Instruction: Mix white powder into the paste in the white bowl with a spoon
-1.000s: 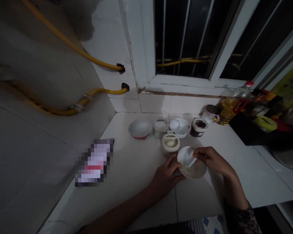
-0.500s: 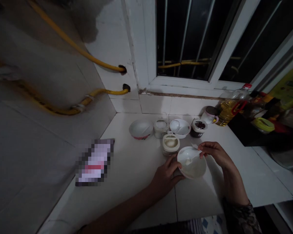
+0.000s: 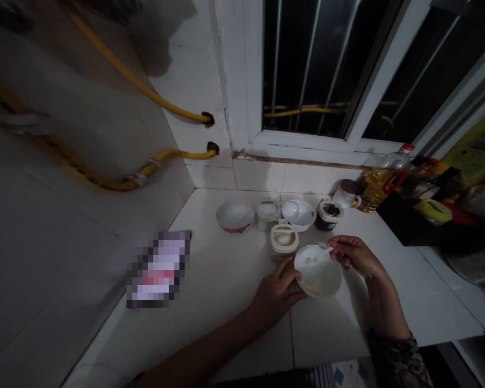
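Observation:
My left hand (image 3: 278,288) grips the left rim of a white bowl (image 3: 325,280), its thumb at the lip and fingers around the side. The bowl tilts toward me. Between the fingertips of my right hand (image 3: 353,256) is the handle of a white spoon (image 3: 322,255), whose head dips inside the bowl. What lies in the bowl is pale and hard to make out. Just behind it stands a cream-rimmed jar (image 3: 284,238) with its lid up and white contents showing.
Behind stand a wide bowl (image 3: 235,215), a clear container (image 3: 267,214), a smaller bowl (image 3: 306,215) and a dark-filled jar (image 3: 329,214). A lidded mug (image 3: 346,194) and an oil bottle (image 3: 378,186) are at the right. A blurred-out flat object (image 3: 159,269) lies left.
The spoon's head has shifted inside the bowl, farther from me and slightly left. My left hand still holds the bowl in nearly the same place. The view has turned slightly.

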Available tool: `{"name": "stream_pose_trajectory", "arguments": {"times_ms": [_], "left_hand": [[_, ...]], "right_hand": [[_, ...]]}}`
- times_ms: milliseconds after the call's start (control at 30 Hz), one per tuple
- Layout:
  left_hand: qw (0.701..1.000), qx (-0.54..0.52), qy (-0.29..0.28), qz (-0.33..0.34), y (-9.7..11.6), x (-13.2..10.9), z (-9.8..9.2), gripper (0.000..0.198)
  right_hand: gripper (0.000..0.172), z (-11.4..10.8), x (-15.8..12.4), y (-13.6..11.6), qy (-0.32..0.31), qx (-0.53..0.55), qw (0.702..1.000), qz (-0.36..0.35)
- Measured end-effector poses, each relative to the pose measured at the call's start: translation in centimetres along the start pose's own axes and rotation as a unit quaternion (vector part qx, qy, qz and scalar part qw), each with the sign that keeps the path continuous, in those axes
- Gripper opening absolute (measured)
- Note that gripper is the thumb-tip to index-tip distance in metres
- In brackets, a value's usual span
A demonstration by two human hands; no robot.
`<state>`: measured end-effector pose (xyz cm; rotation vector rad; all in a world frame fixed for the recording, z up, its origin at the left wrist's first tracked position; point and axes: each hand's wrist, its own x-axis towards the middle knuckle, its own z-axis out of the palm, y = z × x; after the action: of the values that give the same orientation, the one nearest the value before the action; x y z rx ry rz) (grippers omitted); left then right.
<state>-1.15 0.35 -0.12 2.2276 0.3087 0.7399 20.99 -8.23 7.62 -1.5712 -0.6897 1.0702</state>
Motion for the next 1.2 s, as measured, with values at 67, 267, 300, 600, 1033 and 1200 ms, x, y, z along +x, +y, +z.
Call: {"name": "stream_pose_trajectory", "arguments": {"times_ms": [67,267,300,600,1033,1200], "left_hand": [[1.0,0.002,0.002,-0.002,-0.1,0.0,0.0,0.02],[1.0,0.002,-0.008,-0.011,-0.1,0.0,0.0,0.021],[1.0,0.0,-0.009,-0.01,-0.1,0.0,0.0,0.021],[1.0,0.002,-0.004,-0.005,-0.1,0.0,0.2,0.02],[1.0,0.011,-0.002,-0.004,-0.1,0.0,0.1,0.02],[1.0,0.014,-0.004,-0.005,-0.1,0.0,0.1,0.022]], "right_hand": [[0.037,0.0,0.1,0.1,-0.001,-0.002,1.0,-0.002],[0.038,0.1,0.1,0.1,0.005,0.0,1.0,-0.005],[0.038,0.2,0.1,0.0,0.01,0.003,1.0,-0.009],[0.036,3.9,0.6,-1.3,0.108,-0.007,0.979,-0.174],[0.021,4.9,-0.6,0.3,0.095,-0.362,0.808,-0.455],[0.019,4.5,-0.5,0.1,0.123,-0.187,0.919,-0.326]]}}
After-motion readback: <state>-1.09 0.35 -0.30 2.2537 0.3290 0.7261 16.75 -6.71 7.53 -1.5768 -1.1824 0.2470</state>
